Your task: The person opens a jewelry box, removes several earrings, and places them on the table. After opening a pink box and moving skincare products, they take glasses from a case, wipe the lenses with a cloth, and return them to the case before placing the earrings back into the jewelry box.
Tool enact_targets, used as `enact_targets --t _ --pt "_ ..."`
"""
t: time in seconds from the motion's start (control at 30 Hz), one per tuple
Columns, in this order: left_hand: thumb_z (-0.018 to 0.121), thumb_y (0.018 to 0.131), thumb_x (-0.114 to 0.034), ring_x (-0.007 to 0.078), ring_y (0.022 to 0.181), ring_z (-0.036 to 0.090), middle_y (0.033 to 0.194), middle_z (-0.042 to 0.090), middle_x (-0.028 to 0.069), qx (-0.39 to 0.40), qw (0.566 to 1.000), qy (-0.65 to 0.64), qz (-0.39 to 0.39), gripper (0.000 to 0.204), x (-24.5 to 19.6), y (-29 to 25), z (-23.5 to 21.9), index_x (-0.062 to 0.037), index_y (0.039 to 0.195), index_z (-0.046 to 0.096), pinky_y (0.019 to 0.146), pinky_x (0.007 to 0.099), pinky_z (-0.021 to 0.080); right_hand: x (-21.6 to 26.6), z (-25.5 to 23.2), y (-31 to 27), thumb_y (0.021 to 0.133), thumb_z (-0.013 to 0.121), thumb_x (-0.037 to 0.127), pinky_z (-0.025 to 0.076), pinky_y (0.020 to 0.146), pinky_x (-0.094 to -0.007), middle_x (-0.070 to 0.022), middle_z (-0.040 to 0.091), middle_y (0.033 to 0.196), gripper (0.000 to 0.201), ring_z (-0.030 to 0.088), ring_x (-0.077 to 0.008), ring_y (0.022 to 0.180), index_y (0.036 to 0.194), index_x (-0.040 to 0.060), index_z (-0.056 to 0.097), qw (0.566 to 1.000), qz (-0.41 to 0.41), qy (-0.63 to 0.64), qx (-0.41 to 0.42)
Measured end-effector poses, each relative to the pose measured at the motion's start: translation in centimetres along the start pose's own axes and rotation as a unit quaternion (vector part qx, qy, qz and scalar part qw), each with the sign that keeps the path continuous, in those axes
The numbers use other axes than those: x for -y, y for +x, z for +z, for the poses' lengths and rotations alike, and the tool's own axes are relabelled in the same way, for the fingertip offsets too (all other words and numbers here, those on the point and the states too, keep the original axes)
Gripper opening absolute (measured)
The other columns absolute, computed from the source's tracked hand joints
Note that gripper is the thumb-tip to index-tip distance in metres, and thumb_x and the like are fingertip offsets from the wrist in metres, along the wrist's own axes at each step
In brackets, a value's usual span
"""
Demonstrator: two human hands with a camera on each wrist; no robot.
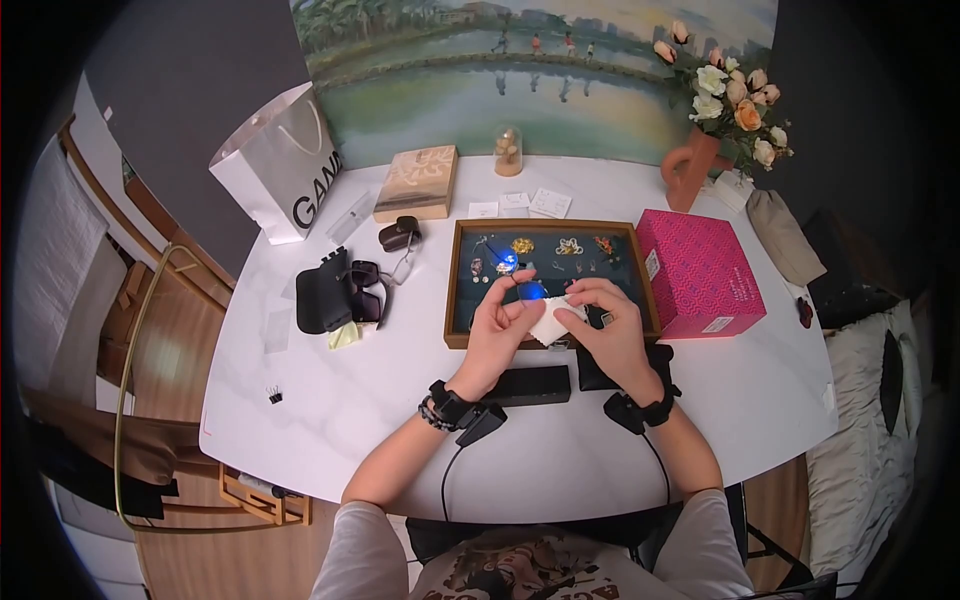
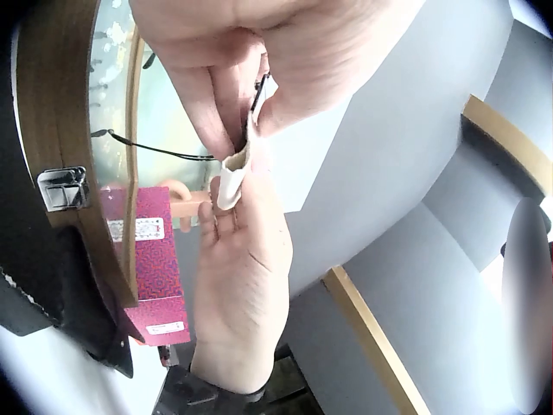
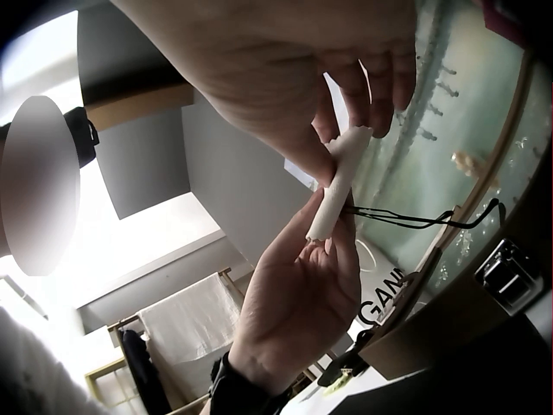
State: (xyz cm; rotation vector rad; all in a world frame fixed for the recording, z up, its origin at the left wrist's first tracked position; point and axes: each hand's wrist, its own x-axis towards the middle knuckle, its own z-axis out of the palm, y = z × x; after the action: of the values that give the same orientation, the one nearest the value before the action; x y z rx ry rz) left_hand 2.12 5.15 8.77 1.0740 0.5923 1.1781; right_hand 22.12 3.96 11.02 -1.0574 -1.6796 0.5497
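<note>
Two hands pinch a white cloth, raised clear of the case's rim

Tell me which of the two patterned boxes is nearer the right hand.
The pink box, just right of the wooden tray, is nearer the right hand pinching the white cloth; the tan box lies farther off, behind and left.

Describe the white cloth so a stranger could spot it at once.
On the white table, find the wooden-framed case near the middle. Above its near side, the left hand and right hand hold the white cloth between them. Its notched edge sets it apart from the white cards lying behind the case.
</note>
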Motion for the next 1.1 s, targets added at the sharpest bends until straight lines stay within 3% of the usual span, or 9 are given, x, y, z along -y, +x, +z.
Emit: enact_targets --t 0.23,0.33,0.4,0.43,0.5,0.77,0.97,1.03,1.1 --pt "0.059 0.107 -0.009 0.0132 0.100 0.073 0.111 0.076 0.0087 -0.049 0.998 -0.034 -0.019 0.044 0.2 0.3 0.0 -0.0100 0.148 0.044 0.085 0.0266 0.059 1.6 0.0 -0.1 0.083 0.083 0.008 0.049 0.094 -0.0393 -0.0076 0.071 0.107 0.017 0.064 -0.0254 0.108 0.091 0.0034 0.068 0.981 -0.156 -0.096 -0.064" --pt "0.054 0.110 -0.015 0.0145 0.102 0.072 0.116 0.074 0.0104 -0.033 0.999 -0.010 -0.022 0.040 -0.1 0.1 0.4 -0.0102 0.149 0.044 0.086 0.0280 0.059 1.1 0.1 -1.5 0.088 0.081 0.006 0.051 0.087 -0.0333 -0.0061 0.072 0.104 0.017 0.066 -0.0169 0.096 0.096 0.0037 0.066 0.976 -0.193 -0.066 -0.072" --pt "0.051 0.111 -0.019 0.0154 0.104 0.072 0.119 0.073 0.0118 -0.010 0.999 -0.009 -0.031 0.039 -0.6 -0.1 0.7 -0.0102 0.149 0.045 0.087 0.0288 0.058 1.2 0.5 -2.9 0.093 0.078 0.006 0.052 0.075 -0.0250 -0.0043 0.073 0.096 0.016 0.066 -0.0075 0.084 0.103 0.0020 0.066 0.973 0.031 0.226 -0.016" --pt "0.048 0.113 -0.023 0.0162 0.106 0.071 0.121 0.072 0.0131 0.012 0.999 -0.009 -0.041 0.038 -0.7 -0.2 0.8 -0.0103 0.149 0.045 0.088 0.0295 0.058 1.5 0.4 -2.6 0.093 0.078 0.006 0.052 0.075 -0.0250 -0.0043 0.073 0.096 0.016 0.066 -0.0075 0.084 0.103 0.0020 0.066 0.973 0.031 0.227 -0.016" --pt "0.044 0.114 -0.030 0.0163 0.108 0.070 0.122 0.071 0.0134 0.019 1.000 0.008 -0.018 0.042 -0.5 -0.2 0.6 -0.0103 0.151 0.044 0.089 0.0298 0.057 2.5 0.0 -1.6 0.097 0.074 0.006 0.049 0.064 -0.0193 -0.0037 0.075 0.090 0.011 0.064 -0.0013 0.076 0.104 0.0012 0.069 0.989 0.012 0.133 0.067" --pt "0.063 0.106 -0.017 0.0039 0.090 0.069 0.103 0.075 0.0020 0.135 0.986 0.076 -0.068 0.050 -0.8 -0.1 0.3 -0.0058 0.152 0.045 0.072 0.0196 0.057 2.5 -1.8 -0.1 0.093 0.079 0.017 0.046 0.055 -0.0270 -0.0052 0.067 0.066 0.019 0.063 -0.0144 0.055 0.104 0.0033 0.073 0.981 -0.047 -0.160 0.103" --pt "0.062 0.107 -0.019 0.0035 0.094 0.068 0.110 0.075 0.0016 0.193 0.971 0.109 -0.084 0.050 -1.0 0.1 -0.5 -0.0075 0.152 0.044 0.074 0.0200 0.057 1.0 -1.2 0.1 0.091 0.078 0.011 0.045 0.061 -0.0277 -0.0008 0.061 0.066 0.015 0.056 -0.0111 0.056 0.102 0.0038 0.070 0.995 0.091 -0.006 0.046" --pt "0.059 0.108 -0.014 0.0054 0.098 0.069 0.111 0.074 0.0033 0.141 0.987 0.060 -0.056 0.052 -1.2 -0.1 0.2 -0.0077 0.156 0.040 0.078 0.0222 0.059 0.8 -0.5 0.7 0.091 0.078 0.008 0.045 0.066 -0.0261 -0.0012 0.062 0.077 0.013 0.055 -0.0108 0.068 0.099 0.0045 0.069 0.984 -0.092 -0.015 -0.154" --pt "0.059 0.108 -0.012 0.0084 0.103 0.069 0.117 0.073 0.0052 0.113 0.991 0.052 -0.040 0.054 -1.3 -0.1 0.4 -0.0076 0.157 0.037 0.084 0.0252 0.060 1.2 -0.9 0.1 0.089 0.081 0.009 0.046 0.071 -0.0279 -0.0038 0.064 0.086 0.013 0.056 -0.0152 0.076 0.093 0.0040 0.069 0.989 -0.069 -0.008 -0.128"
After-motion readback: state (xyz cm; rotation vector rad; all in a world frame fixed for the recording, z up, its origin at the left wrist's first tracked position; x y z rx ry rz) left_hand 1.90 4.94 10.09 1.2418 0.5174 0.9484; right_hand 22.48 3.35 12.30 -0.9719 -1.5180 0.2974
